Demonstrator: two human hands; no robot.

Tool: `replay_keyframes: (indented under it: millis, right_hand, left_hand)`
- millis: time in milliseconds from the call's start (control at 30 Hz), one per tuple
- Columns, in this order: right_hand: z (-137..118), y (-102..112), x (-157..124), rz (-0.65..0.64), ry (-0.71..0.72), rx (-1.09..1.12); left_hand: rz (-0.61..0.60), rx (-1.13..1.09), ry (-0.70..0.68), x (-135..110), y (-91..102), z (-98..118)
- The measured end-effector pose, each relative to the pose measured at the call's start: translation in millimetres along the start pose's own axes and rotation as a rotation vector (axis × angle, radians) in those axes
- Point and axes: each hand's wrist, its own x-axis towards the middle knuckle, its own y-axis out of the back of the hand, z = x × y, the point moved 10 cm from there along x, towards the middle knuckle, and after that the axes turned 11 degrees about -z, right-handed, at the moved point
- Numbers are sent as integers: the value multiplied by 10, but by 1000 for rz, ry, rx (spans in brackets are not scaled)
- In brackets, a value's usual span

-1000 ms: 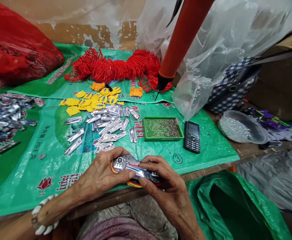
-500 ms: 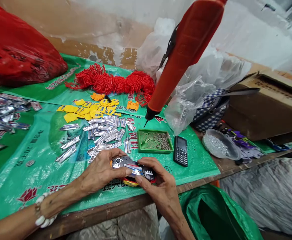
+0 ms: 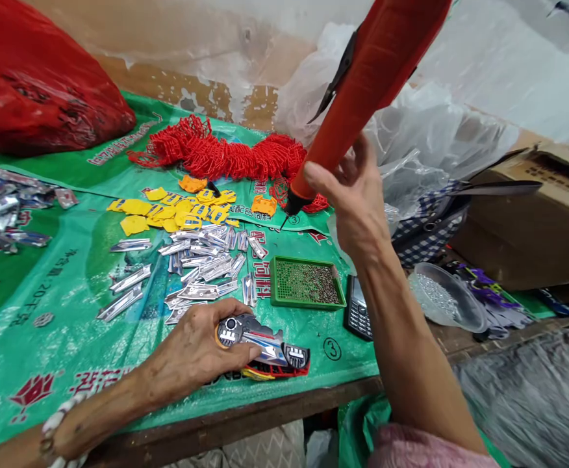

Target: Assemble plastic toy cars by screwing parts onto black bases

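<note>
My left hand [image 3: 194, 351] holds a flat toy car [image 3: 264, 347], silver, red and yellow, down on the green sheet [image 3: 60, 331] near the table's front edge. Its fingers are closed over the car's left end. My right hand [image 3: 355, 195] is raised with fingers spread, right beside the lower end of a hanging orange electric screwdriver [image 3: 357, 97]. The fingers are not closed round the tool. Its black tip [image 3: 284, 218] points down above a green tray of small screws [image 3: 308, 283].
Silver metal strips [image 3: 201, 263] and yellow plastic pieces [image 3: 177, 208] lie mid-table. Behind them are red plastic parts [image 3: 226, 153], at far left a red bag [image 3: 36, 84]. A black phone [image 3: 358, 312], clear bowl of screws [image 3: 443, 299], clear plastic bags and cardboard box [image 3: 538, 214] fill the right.
My right hand has let go of the toy car and risen to the hanging screwdriver. My left hand stays on the car, which now rests on the sheet.
</note>
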Motion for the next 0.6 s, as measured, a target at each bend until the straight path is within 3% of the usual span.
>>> replay_keyframes:
  millis: [100,200,367,600]
  right_hand:
    - [-53,-19,266,17,71,77]
    - [-84,35,266,92,65,23]
    - [-263,150,-19,183,207,209]
    - [-99,13,-403,81,32,323]
  left_hand:
    - [10,-17,9,-7,-4,10]
    - [15,-34,25,-14,-7,14]
    - [7,-43,63,0,-14,-59]
    - [-22,-36,52,41,-48,-99]
